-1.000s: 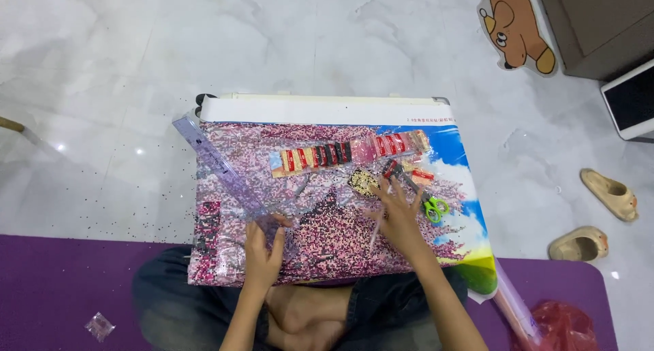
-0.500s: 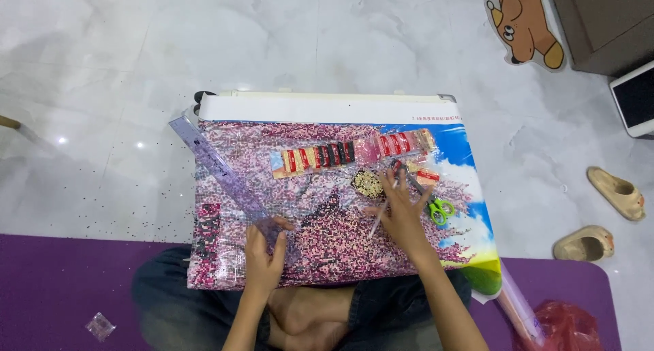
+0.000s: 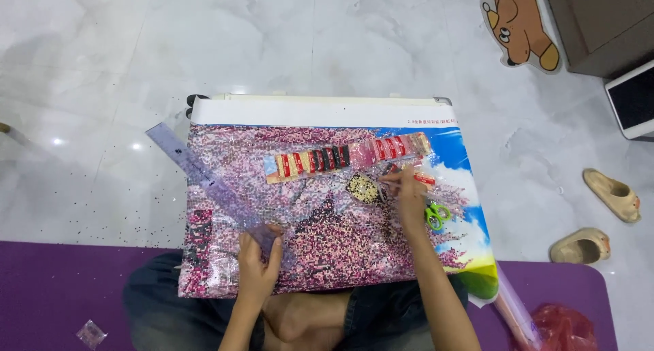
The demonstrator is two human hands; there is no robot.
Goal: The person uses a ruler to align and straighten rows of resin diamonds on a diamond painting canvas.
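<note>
The right hand [image 3: 409,198] has moved up from the picture's middle to the little tray [image 3: 363,187], pinching a thin pen [image 3: 402,185]. The left hand [image 3: 257,262] still holds the clear ruler [image 3: 211,184] on the bead picture [image 3: 327,215]. The pen tip is too small to see.

— What does everything rest on?
— A pale marble floor [image 3: 306,44]. At six o'clock a purple mat [image 3: 61,290] covers it.
— And directly on the floor?
— Two beige slippers [image 3: 599,218] at three o'clock, a bear-shaped mat [image 3: 521,27] at one, and tiny scattered beads [image 3: 102,218] at nine.
</note>
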